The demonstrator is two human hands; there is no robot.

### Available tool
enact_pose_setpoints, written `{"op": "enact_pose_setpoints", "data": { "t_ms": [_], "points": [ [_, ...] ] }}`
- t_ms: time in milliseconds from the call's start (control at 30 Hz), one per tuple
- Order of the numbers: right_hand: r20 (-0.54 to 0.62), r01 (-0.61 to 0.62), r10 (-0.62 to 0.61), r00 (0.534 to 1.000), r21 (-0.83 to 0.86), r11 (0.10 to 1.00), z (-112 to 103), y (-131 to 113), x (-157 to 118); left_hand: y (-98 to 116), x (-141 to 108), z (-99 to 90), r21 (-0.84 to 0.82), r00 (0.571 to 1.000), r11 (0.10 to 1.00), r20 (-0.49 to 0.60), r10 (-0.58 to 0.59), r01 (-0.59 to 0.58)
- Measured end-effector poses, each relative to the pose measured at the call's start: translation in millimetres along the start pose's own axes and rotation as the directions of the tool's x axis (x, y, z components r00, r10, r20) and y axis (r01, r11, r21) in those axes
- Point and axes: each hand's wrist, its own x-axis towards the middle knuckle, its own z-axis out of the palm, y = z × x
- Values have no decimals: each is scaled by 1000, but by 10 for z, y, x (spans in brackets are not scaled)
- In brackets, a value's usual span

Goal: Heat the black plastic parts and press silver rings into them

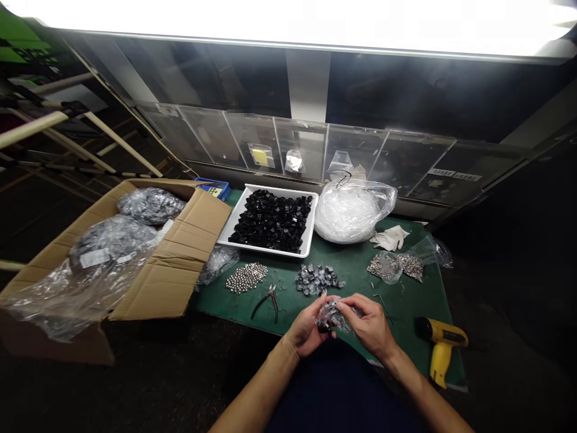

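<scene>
My left hand (309, 331) is wrapped round a small crinkled clear plastic bag (331, 316) with dark pieces in it, near the table's front edge. From the right, my right hand (370, 325) pinches the same bag between thumb and fingers. Just beyond the hands lies a loose pile of black and clear-wrapped pieces (318, 279). A white tray (311, 237) full of black pieces (273, 221) stands behind that pile. Round silvery metal parts (246, 278) are heaped to the left, beside red-handled pliers (271, 293).
An open cardboard box (174, 261) with plastic-wrapped bundles stands at the left. Behind the pile sits a big clear bag (349, 210). At the right are a white glove (390, 238), bags of small metal parts (390, 266), a hex key (383, 304) and a yellow power tool (444, 346).
</scene>
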Motion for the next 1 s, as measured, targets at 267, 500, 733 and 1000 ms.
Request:
{"op": "enact_pose_setpoints", "data": {
  "t_ms": [267,500,733,1000],
  "points": [
    [-92,45,-49,995,-43,998,123,-20,-177,-81,115,-135,-73,998,996,51,-40,43],
    [-118,-83,69,991,-112,990,-69,291,-282,-193,159,-281,0,995,995,-4,-100,100],
    [-32,-391,420,907,-436,811,-241,1355,403,-279,-13,-425,25,986,996,-141,-83,88],
    [181,-330,597,782,-693,642,449,2009,970,-517,-362,-578,-38,923,999,-383,-23,9]
  ]
}}
